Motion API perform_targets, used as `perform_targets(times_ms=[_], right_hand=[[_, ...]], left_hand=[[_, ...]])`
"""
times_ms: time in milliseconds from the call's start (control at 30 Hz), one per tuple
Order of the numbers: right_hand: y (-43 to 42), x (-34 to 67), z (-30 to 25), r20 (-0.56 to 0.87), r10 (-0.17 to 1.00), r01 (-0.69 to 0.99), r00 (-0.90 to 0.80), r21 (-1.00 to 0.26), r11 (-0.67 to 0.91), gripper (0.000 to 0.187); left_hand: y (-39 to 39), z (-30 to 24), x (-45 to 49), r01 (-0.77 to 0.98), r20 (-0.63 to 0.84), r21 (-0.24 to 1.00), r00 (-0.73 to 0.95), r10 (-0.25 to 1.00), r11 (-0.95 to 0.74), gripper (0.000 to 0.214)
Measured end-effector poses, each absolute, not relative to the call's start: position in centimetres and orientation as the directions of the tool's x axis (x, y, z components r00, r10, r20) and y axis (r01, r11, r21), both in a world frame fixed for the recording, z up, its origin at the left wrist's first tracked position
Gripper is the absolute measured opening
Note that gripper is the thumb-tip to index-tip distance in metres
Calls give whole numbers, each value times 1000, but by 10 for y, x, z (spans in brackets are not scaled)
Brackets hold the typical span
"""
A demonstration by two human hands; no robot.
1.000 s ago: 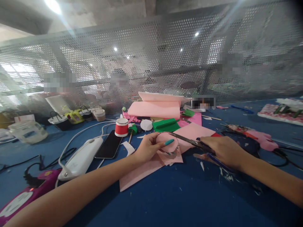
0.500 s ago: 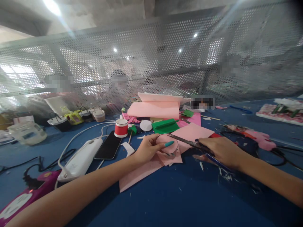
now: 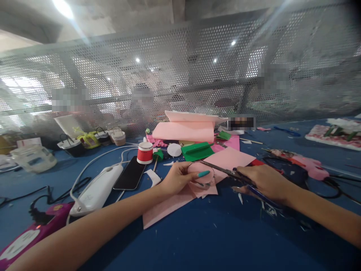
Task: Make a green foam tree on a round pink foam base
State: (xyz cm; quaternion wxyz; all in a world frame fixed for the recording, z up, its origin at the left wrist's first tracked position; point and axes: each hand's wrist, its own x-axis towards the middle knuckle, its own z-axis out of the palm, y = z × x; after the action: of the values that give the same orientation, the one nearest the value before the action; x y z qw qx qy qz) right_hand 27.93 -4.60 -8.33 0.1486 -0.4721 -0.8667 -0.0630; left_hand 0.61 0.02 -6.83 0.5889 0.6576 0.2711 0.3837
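Observation:
My left hand (image 3: 179,177) pinches a round pink paper piece (image 3: 199,170) just above the blue table (image 3: 197,237). My right hand (image 3: 263,182) is closed around the handles of dark scissors (image 3: 222,171). The blades reach left onto the upper edge of the pink piece. Pink paper offcuts (image 3: 172,205) lie under and in front of both hands.
A phone (image 3: 130,174), a white charger box (image 3: 97,190) with cables and a red-and-white cup (image 3: 144,152) lie to the left. Folded pink sheets (image 3: 184,130) and green paper (image 3: 197,149) sit behind. A pink glue gun (image 3: 307,165) lies to the right. A perforated metal screen (image 3: 180,75) backs the table.
The scissors' blades have slid a little further left along the top of the pink round piece, and my left hand has turned the piece slightly. Both hands otherwise stay in place.

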Motion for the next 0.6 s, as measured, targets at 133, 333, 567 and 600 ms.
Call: perform_targets(times_ms=[133, 333, 567, 600], right_hand=[[-48, 278, -82, 317, 799, 835, -510, -41, 549, 29], [-50, 276, -82, 326, 808, 850, -491, -25, 526, 34], [-49, 277, -82, 278, 830, 856, -484, -45, 515, 33], [-49, 277, -81, 261, 832, 856, -490, -40, 516, 32]], left_hand=[[-2, -67, 7, -130, 180, 983, 563, 807, -128, 24], [-2, -66, 7, -129, 179, 983, 561, 808, -128, 23], [1, -68, 6, -80, 194, 980, 563, 804, -180, 25], [1, -69, 5, -71, 199, 979, 559, 805, -193, 24]])
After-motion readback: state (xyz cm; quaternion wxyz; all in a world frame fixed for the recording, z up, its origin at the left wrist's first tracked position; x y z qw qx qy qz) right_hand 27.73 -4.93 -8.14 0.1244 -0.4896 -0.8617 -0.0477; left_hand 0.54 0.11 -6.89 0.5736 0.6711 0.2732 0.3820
